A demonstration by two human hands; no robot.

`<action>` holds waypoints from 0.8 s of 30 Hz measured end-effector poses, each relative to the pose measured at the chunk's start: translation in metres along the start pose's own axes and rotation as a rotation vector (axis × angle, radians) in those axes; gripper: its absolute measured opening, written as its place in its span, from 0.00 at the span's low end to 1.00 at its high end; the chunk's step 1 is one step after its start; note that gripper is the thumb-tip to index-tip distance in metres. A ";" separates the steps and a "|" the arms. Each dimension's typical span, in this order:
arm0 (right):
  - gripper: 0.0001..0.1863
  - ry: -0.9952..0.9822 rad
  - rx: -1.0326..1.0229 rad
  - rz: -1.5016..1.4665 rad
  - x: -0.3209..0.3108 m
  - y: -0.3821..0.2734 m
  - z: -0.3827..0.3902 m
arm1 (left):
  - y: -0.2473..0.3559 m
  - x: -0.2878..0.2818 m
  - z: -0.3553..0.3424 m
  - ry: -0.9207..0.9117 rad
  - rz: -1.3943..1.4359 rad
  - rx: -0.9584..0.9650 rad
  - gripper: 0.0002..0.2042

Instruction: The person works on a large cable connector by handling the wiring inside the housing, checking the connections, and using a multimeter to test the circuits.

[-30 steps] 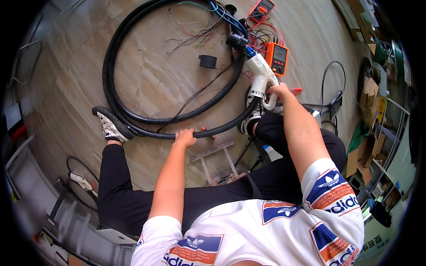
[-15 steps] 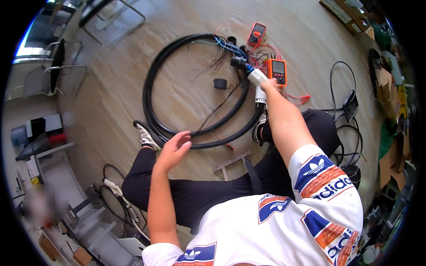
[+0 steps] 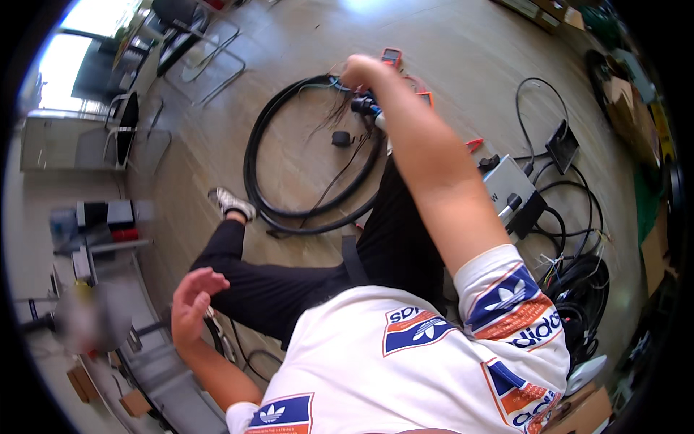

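Observation:
My right hand (image 3: 359,72), blurred, reaches far forward to the loose thin wires (image 3: 336,105) at the end of a thick black cable (image 3: 252,152) coiled on the floor. Its fingers are partly hidden, so I cannot tell whether they grip anything. Just below that hand is a black round connector (image 3: 362,105) with blue wires; a white connector body shows partly behind my forearm. Beyond the hand lies a red multimeter (image 3: 391,56), and an orange meter (image 3: 426,97) is mostly covered by my arm. My left hand (image 3: 194,302) hangs open and bare above my left knee.
A black cap (image 3: 341,138) rests inside the coil. To the right are a silver case (image 3: 509,184), a flat black panel (image 3: 563,147) and tangled black cables (image 3: 585,289). Metal-framed chairs (image 3: 124,126) stand at the far left; cardboard boxes (image 3: 629,108) line the right.
My right hand has left the white connector and moved forward and left to the wires. My left hand has drawn back left, away from the coil. The view has shifted.

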State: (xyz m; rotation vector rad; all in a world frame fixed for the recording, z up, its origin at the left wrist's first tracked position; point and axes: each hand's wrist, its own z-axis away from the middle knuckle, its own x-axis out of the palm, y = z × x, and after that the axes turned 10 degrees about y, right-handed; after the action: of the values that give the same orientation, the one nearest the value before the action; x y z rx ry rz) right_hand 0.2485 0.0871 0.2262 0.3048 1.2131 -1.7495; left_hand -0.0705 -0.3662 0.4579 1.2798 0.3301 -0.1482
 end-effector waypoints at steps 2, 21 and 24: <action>0.16 0.101 -0.080 -0.034 -0.013 -0.003 0.051 | 0.009 -0.007 0.005 0.008 -0.063 0.017 0.23; 0.18 0.344 -0.283 -0.174 -0.005 -0.036 0.043 | 0.001 -0.008 -0.181 -0.317 -0.058 0.004 0.20; 0.17 0.337 -0.291 -0.096 -0.001 -0.048 0.042 | 0.010 0.002 -0.227 -0.364 -0.124 -0.004 0.18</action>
State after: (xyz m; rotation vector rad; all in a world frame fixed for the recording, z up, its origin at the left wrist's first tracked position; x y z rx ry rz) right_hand 0.2231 0.0552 0.2754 0.3827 1.7291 -1.6145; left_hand -0.1020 -0.1460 0.4101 1.2013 0.0962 -0.4795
